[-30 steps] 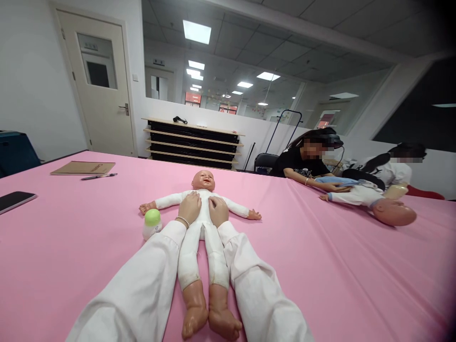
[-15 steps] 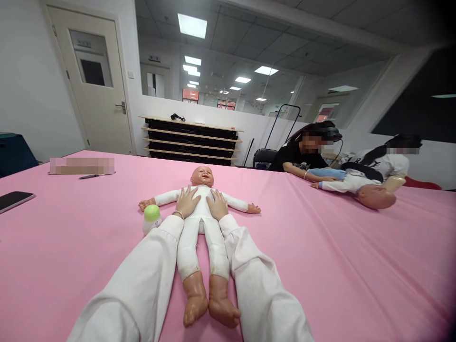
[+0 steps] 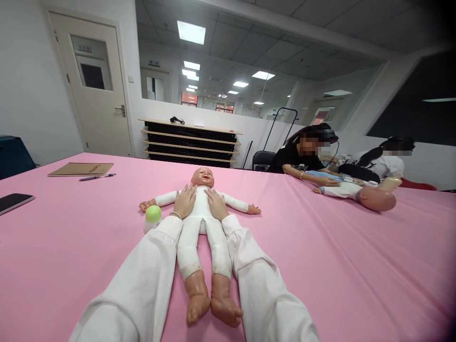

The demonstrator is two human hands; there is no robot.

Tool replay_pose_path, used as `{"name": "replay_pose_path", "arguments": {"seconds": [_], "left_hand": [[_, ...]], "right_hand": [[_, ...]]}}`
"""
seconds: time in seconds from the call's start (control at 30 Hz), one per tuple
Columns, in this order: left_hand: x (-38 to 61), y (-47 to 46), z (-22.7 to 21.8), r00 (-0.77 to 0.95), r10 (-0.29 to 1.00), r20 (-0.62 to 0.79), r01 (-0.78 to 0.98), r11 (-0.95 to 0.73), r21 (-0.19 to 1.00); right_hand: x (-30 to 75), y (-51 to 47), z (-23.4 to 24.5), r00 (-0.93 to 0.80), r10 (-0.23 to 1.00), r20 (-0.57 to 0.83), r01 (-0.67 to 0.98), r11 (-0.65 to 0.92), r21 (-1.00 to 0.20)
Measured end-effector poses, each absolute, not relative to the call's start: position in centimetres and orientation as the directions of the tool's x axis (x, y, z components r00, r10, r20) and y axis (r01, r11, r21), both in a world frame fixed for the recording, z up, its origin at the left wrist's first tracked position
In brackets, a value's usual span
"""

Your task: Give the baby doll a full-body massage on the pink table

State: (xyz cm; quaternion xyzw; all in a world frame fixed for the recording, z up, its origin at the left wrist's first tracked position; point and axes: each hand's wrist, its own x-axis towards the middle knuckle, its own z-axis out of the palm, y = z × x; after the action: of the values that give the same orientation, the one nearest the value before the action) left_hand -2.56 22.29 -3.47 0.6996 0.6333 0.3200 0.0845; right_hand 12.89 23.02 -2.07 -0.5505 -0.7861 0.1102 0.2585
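A baby doll [image 3: 202, 204] with a white cloth body lies face up on a pink-covered table [image 3: 107, 247], arms spread wide and feet toward me. My left hand [image 3: 184, 201] rests flat on one side of its chest, fingers stretched out and pointing toward the head. On the opposite side of the chest lies my right hand [image 3: 217, 204], also flat with extended fingers. Neither hand grasps anything. Beside my left forearm stands a small bottle with a green cap [image 3: 153, 214], its lower part partly hidden by my sleeve.
At left are a brown notebook [image 3: 81, 169], a pen [image 3: 98, 177] and a phone [image 3: 14, 203]. At right, a person in black [image 3: 294, 156] handles another doll [image 3: 374, 197], with a second person in white [image 3: 388, 166] beyond. Black shelving [image 3: 190, 145] stands behind the table.
My hands have shifted slightly outward and up on the doll's chest, still flat. The other doll's blue clothing has moved under the person's hands at right.
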Motion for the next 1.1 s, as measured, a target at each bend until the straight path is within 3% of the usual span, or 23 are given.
{"name": "replay_pose_path", "arguments": {"seconds": [0.1,0.3,0.53,0.63,0.7,0.77,0.87,0.97,1.1], "left_hand": [[-2.9,22.9,-3.7,0.043,0.963,0.267,0.815,-0.189,0.548],[-3.4,22.8,-3.9,-0.154,0.954,0.256,0.839,-0.010,0.544],[-3.8,21.7,-4.3,-0.428,0.845,0.321,0.832,0.229,0.506],[-3.7,21.5,-4.2,-0.493,0.769,0.407,0.816,0.246,0.523],[-3.6,21.7,-4.0,-0.456,0.745,0.487,0.832,0.164,0.529],[-3.5,21.9,-3.7,-0.301,0.798,0.522,0.866,0.000,0.500],[-3.3,22.4,-3.7,-0.026,0.922,0.385,0.849,-0.183,0.496],[-3.3,22.7,-4.1,0.032,0.963,0.268,0.840,-0.171,0.515],[-3.5,22.6,-4.2,-0.097,0.962,0.256,0.858,-0.050,0.511]], "right_hand": [[13.3,23.9,-2.4,-0.217,0.953,0.212,0.795,0.298,-0.528],[15.1,24.6,-3.4,0.052,0.989,0.137,0.802,0.040,-0.596],[16.0,23.9,-3.7,0.250,0.953,0.170,0.806,-0.108,-0.581],[16.2,23.5,-3.8,0.322,0.906,0.276,0.799,-0.103,-0.593],[16.3,23.6,-4.0,0.281,0.867,0.411,0.818,0.008,-0.575],[16.3,23.9,-4.1,0.109,0.853,0.511,0.835,0.200,-0.513],[16.3,24.4,-4.1,-0.171,0.897,0.407,0.801,0.367,-0.473],[16.1,24.6,-3.9,-0.151,0.965,0.213,0.839,0.239,-0.490],[15.9,24.1,-3.4,-0.023,0.988,0.150,0.867,0.095,-0.489]]}}
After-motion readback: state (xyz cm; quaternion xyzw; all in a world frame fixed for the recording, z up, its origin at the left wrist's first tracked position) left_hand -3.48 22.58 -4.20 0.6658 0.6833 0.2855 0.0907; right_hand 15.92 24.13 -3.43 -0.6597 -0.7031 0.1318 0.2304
